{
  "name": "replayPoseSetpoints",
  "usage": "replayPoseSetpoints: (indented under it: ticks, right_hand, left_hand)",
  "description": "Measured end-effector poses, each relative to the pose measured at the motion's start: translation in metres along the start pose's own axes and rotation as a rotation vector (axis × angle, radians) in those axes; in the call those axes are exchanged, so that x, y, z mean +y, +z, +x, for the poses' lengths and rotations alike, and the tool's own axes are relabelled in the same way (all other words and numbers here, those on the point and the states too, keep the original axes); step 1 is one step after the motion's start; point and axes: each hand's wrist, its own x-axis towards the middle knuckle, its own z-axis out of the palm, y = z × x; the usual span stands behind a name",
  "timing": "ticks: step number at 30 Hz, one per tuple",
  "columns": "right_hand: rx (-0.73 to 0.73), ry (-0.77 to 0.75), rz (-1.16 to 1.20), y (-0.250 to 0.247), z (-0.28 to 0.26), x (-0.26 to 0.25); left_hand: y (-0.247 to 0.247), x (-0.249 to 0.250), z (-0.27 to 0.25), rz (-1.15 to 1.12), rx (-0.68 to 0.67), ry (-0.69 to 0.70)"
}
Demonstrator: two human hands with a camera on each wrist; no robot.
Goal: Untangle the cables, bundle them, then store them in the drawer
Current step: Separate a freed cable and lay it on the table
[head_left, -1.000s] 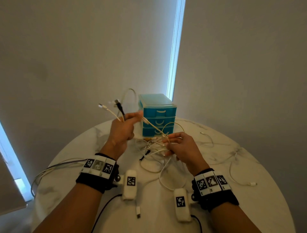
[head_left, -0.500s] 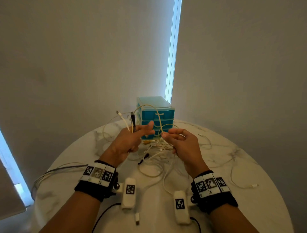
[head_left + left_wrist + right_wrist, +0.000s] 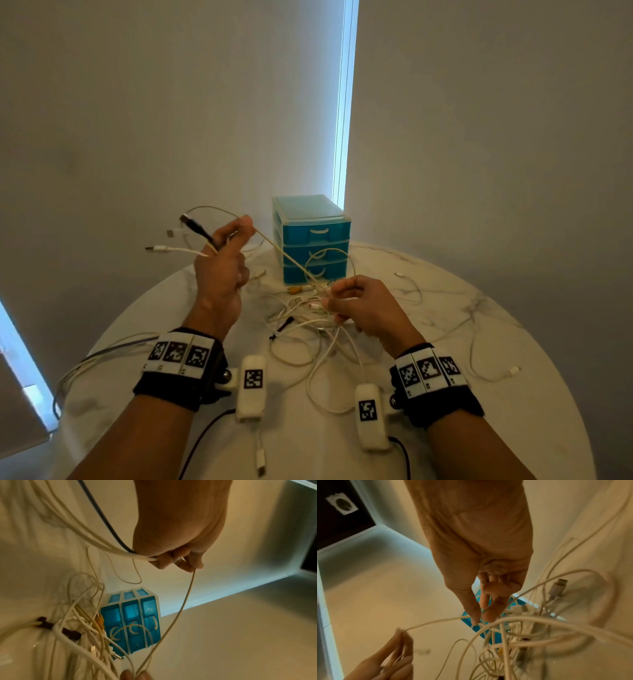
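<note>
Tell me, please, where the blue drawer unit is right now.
In the head view the blue drawer unit stands at the far edge of the round table, centred beyond both hands, just behind the cable tangle.

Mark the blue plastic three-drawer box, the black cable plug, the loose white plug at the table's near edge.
blue plastic three-drawer box (image 3: 312,232), head view, top drawer front.
black cable plug (image 3: 193,224), head view, plug body.
loose white plug (image 3: 261,463), head view, its body.

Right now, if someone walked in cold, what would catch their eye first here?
Probably the tangle of white cables heaped mid-table, with the left hand raised above it gripping several cable ends. One thin cable slants from that hand down to the right hand, which pinches it by the pile. Behind stands a blue drawer unit, all drawers closed.
</note>
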Motion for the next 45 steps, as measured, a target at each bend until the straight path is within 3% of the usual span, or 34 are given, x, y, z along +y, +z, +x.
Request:
replayPoseSetpoints:
  ticks: [3,5,8,12,15,18,28,33,39,42,45]
  right_hand:
    - [0.022,0.011,0.024,0.000,0.003,0.005]
    - [0.101,-0.061,0.092,0.001,0.003,0.006]
    - [0.254,-0.190,0.226,-0.001,0.002,0.003]
    - [0.332,-0.222,0.309,-0.003,-0.002,-0.009]
    - [0.261,-0.235,0.306,-0.001,-0.005,-0.015]
    - [0.124,-0.247,0.275,0.008,-0.008,-0.016]
    - [-0.135,-0.185,0.189,0.026,-0.009,-0.015]
    - [-0.083,-0.265,0.363,0.024,-0.006,-0.014]
    - [0.075,-0.287,0.782,0.013,0.000,-0.023]
    - [0.149,-0.339,0.745,0.008,-0.002,-0.024]
    - [0.202,-0.336,0.698,0.009,-0.003,-0.025]
  left_hand:
    - [-0.004,0.001,0.002,-0.020,-0.002,-0.013]
    - [-0.006,-0.006,0.003,0.053,-0.036,-0.059]
    - [-0.006,-0.015,0.000,0.219,-0.124,-0.185]
    - [0.002,-0.009,-0.010,0.333,-0.278,-0.292]
    - [0.012,-0.005,-0.021,0.462,-0.376,-0.234]
    - [0.016,-0.011,-0.026,0.532,-0.384,-0.162]
    - [0.009,-0.013,-0.014,0.354,-0.151,-0.102]
    - [0.007,-0.003,-0.015,0.434,-0.174,-0.129]
    - [-0.011,0.027,-0.008,0.782,-0.380,-0.306]
    - [-0.014,0.043,-0.009,0.879,-0.403,-0.260]
    - [-0.012,0.063,-0.008,0.749,-0.423,-0.127]
